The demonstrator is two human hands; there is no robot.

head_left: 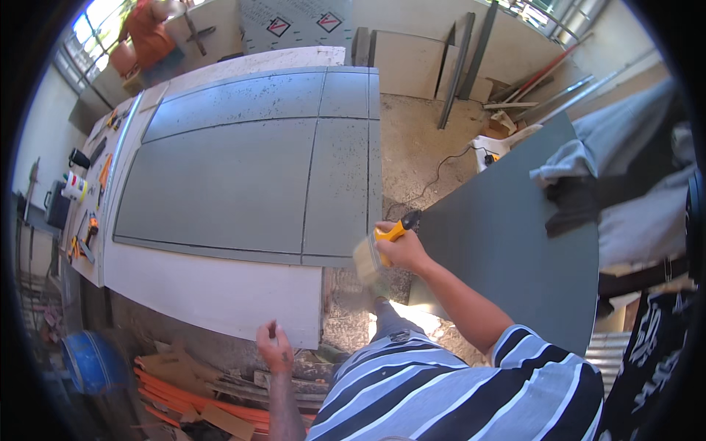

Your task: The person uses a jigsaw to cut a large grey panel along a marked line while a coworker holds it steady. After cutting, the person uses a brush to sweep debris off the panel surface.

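My right hand (401, 246) grips a brush (368, 257) by its yellow-and-black handle; its pale bristles are blurred, just off the lower right corner of a grey panel (220, 184). The panel lies on white boards (213, 290) and has straight dark grooves, with dark specks scattered mainly over its upper and right sections. My left hand (274, 345) is near the front edge of the white board, empty, with its fingers loosely bent and apart.
A dark sheet (500, 250) with cloths (625, 162) stands to the right. Tools (92, 228) lie along the left bench; a blue drum (95, 360) is below. A cord (434, 176) crosses the floor. Another person (143, 40) is at top left; metal profiles (471, 59) lean behind.
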